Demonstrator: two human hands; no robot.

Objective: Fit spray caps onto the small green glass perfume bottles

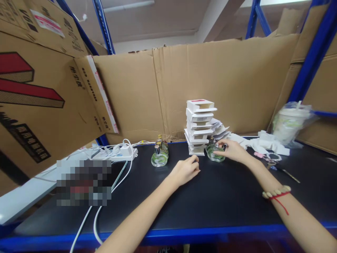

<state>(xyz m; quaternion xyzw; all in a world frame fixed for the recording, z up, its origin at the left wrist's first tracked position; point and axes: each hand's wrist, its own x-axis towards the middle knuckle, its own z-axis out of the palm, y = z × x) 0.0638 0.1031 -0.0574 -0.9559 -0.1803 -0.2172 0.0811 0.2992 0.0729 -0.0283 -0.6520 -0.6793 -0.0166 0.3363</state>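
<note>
Near the middle right, my right hand [231, 150] has its fingers around a round glass bottle [215, 154] with green on it, beside the stack of small boxes. My left hand [185, 171] rests over the black table just in front of that stack, its fingers curled; nothing shows in them. Several white open boxes [200, 116] stand piled one on another. To the left of my left hand, a row of similar glass bottles [159, 159] with silver and gold caps stands upright.
A power strip [129, 152] with white cables lies at the left, near a tilted phone-like device [119, 175]. Crumpled white paper [265, 144], a bracelet [273, 157] and a bagged cup [289, 123] are at the right. Cardboard [226, 77] walls the back.
</note>
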